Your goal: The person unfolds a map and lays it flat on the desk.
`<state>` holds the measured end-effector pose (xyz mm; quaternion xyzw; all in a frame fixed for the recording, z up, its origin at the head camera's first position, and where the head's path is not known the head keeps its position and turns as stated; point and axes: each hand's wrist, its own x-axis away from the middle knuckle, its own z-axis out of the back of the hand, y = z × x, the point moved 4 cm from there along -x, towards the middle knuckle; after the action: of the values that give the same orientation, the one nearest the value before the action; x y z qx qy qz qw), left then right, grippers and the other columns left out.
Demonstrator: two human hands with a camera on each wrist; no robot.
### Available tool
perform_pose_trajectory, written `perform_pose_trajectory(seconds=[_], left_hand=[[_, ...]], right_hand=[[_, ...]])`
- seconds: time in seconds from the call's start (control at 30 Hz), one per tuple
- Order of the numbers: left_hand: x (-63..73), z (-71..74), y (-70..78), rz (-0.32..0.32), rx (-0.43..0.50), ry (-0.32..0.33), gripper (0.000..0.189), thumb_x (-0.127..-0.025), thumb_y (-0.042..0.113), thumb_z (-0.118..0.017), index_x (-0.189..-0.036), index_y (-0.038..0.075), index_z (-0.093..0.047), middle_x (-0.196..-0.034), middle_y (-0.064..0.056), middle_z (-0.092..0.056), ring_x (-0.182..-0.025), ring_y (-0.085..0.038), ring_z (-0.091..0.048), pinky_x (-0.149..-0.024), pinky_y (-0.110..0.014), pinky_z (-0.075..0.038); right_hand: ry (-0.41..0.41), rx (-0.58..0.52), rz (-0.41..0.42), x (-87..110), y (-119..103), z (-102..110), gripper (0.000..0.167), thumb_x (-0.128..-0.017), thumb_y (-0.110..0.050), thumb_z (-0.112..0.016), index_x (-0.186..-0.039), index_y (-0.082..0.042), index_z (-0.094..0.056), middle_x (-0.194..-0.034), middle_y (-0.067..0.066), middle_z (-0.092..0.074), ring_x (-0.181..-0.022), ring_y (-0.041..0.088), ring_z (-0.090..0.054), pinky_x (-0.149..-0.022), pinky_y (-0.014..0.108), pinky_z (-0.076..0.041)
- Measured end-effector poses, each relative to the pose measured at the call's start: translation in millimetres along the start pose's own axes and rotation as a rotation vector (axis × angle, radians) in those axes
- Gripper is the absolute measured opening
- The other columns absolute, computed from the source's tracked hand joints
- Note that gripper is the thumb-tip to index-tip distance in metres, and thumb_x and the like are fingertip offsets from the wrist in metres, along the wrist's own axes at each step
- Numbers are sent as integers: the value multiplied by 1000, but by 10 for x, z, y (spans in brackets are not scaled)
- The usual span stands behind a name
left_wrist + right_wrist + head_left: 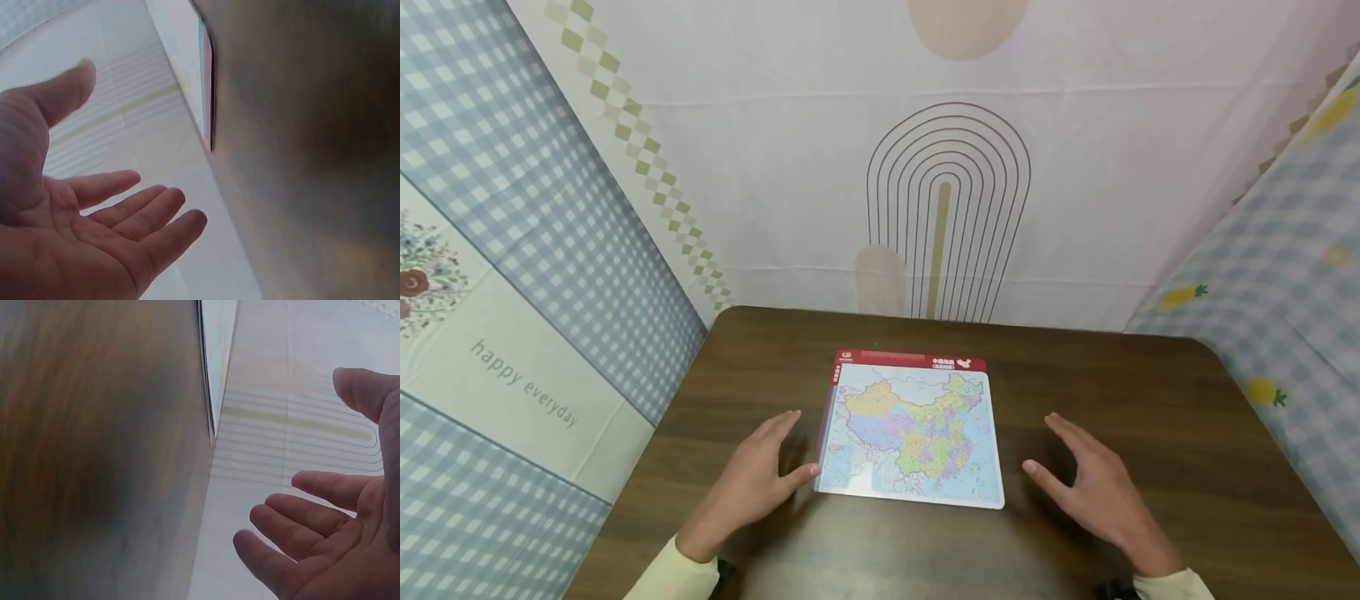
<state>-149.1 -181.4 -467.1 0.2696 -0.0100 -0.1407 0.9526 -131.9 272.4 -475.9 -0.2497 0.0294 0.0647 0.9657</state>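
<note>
A flat map board with a red top strip and a coloured map of China lies on the brown table. My left hand is beside its left edge, thumb tip close to the lower left corner. On the other side, my right hand hovers a little apart from the board's right edge. Both hands hold nothing, with fingers spread and relaxed. In the left wrist view the palm faces the board's thin edge. The right wrist view shows the board's edge beyond the spread fingers.
The dark wooden table has rounded far corners. A pale cloth with arch lines hangs behind it. Blue checked cloths hang at the left and right. Light glares off the board's lower left part.
</note>
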Motion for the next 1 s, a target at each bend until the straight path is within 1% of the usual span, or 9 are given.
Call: perform_pose_trajectory(seconds=[0.07,0.23,0.3,0.43,0.53,0.67,0.73,0.9,1.0], left_hand=[[-4,-32,21,26,43,7,79,-92,35,-84,-153,-3,-51,-153,-25,-55,-138,-44,-57,-110,-59,-50],[-10,-133,41,119,138,-2,63,-88,30,-89,-139,2,-66,-141,-18,-67,-117,-35,-71,-98,-50,-59],[-13,-172,40,131,149,-1,58,-85,26,-91,-134,3,-70,-134,-15,-72,-111,-31,-74,-94,-47,-61],[-27,-238,46,120,129,3,55,-80,21,-94,-129,4,-74,-120,-10,-78,-106,-25,-74,-90,-44,-61],[-41,-286,46,120,124,-9,55,-79,19,-95,-128,5,-75,-114,-6,-79,-104,-22,-74,-88,-43,-61],[-54,-335,31,134,155,-22,56,-78,16,-95,-129,3,-74,-113,-7,-80,-105,-23,-75,-88,-42,-62],[-55,-346,28,128,156,-20,57,-77,15,-95,-128,2,-74,-111,-8,-80,-105,-25,-75,-87,-42,-62],[-51,-367,49,84,123,-22,59,-74,14,-97,-127,-1,-74,-104,-8,-81,-99,-22,-76,-82,-41,-62],[-50,-388,64,72,132,-30,59,-74,10,-96,-127,-2,-74,-107,-12,-80,-98,-21,-75,-80,-38,-62]], right_hand=[[2,-13,5,8,-48,-28,83,-97,-54,-73,-156,-1,-48,-159,28,-48,-139,52,-52,-103,71,-46],[-3,-35,33,23,-149,-146,77,-94,-49,-78,-150,-1,-55,-151,25,-58,-133,48,-60,-101,66,-51],[-1,-43,43,31,-174,-205,73,-93,-44,-82,-147,-1,-59,-148,23,-62,-132,45,-62,-101,64,-52],[-6,-62,35,57,-219,-306,63,-89,-36,-86,-139,-4,-67,-141,17,-69,-128,41,-66,-101,60,-54],[-37,-77,7,68,-249,-367,60,-88,-35,-88,-136,-5,-70,-138,16,-71,-126,38,-68,-99,58,-56],[-81,-83,-42,68,-273,-421,60,-86,-35,-88,-137,-7,-71,-137,14,-72,-125,35,-69,-99,55,-57],[-92,-82,-54,71,-281,-435,60,-86,-34,-89,-136,-8,-71,-136,14,-72,-125,34,-69,-98,54,-57],[-96,-77,-45,91,-303,-472,59,-83,-30,-91,-135,-7,-73,-132,13,-74,-123,32,-70,-97,52,-58],[-95,-61,-37,101,-327,-491,59,-82,-28,-93,-134,-8,-73,-131,12,-75,-121,31,-71,-96,51,-58]])
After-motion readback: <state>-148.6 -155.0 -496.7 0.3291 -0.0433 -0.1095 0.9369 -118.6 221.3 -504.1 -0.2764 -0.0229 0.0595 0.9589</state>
